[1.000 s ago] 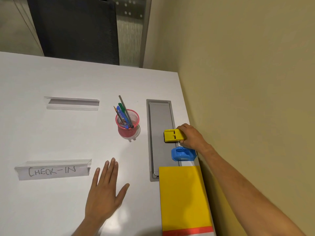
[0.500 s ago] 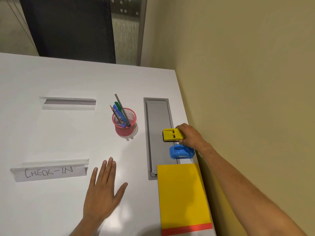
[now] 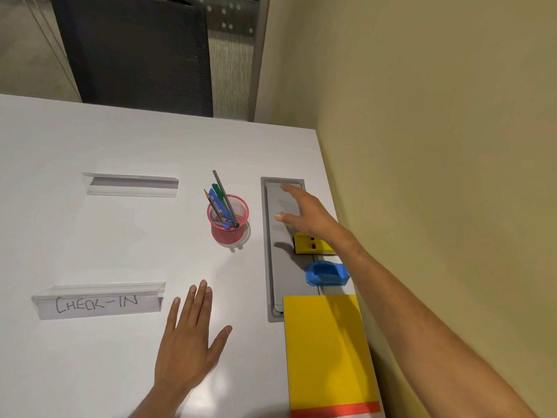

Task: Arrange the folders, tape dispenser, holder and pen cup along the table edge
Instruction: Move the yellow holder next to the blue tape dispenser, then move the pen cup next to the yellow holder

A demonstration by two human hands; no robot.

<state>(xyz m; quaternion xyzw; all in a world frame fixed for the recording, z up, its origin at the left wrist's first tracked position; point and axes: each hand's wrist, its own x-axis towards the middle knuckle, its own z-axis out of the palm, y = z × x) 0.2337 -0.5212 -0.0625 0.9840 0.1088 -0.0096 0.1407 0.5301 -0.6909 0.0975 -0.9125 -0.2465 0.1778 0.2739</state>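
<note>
yellow holder [image 3: 312, 244] lies crosswise

Even, soft indoor light; faint shadows on the table [image 3: 90, 236]; wide-angle bending at edges.

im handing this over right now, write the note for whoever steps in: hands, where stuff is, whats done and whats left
Left hand: flat on the table, empty.
Right hand: open, empty, above the grey cable tray, thumb toward the pen cup.
At the wall-side edge: yellow folder, blue tape dispenser, yellow holder, in a row.
Left: the pen cup, mid-table left of the tray, probably goes beyond the yellow holder.
</note>
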